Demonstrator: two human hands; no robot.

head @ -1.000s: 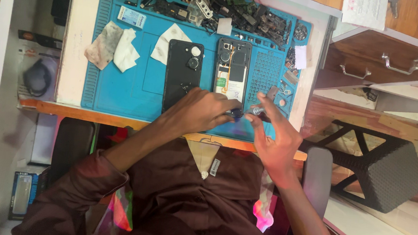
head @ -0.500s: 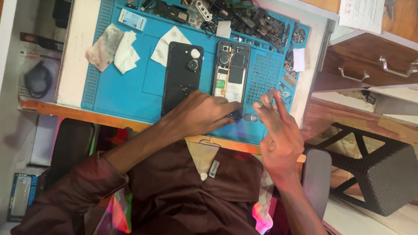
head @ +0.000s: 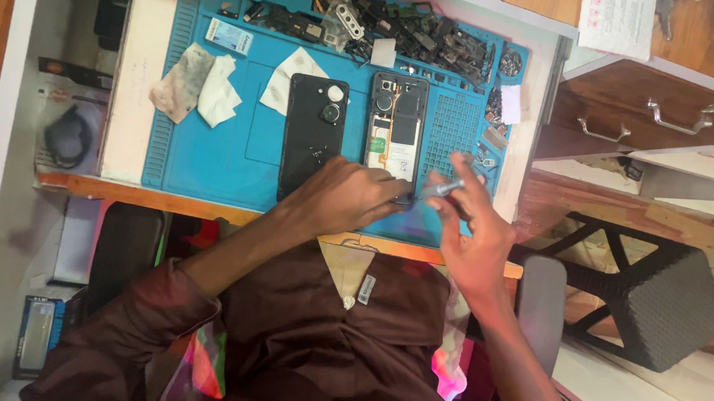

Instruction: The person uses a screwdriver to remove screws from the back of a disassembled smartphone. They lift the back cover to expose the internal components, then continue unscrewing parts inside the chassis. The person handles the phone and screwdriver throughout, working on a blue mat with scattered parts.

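Observation:
An opened phone with its insides showing lies on a blue work mat. Beside it on the left rests a black phone back cover with a camera ring. My left hand presses down on the near end of the opened phone. Just right of that phone, my right hand grips a small silver screwdriver, its tip pointing toward the phone's lower edge.
Several loose phone parts fill the mat's far trays. Crumpled cloths and a white wipe lie on the left. A wooden drawer unit and a black stool stand to the right.
My right hand has closed around the screwdriver and brought it nearer to the opened phone. The left hand stays on the phone.

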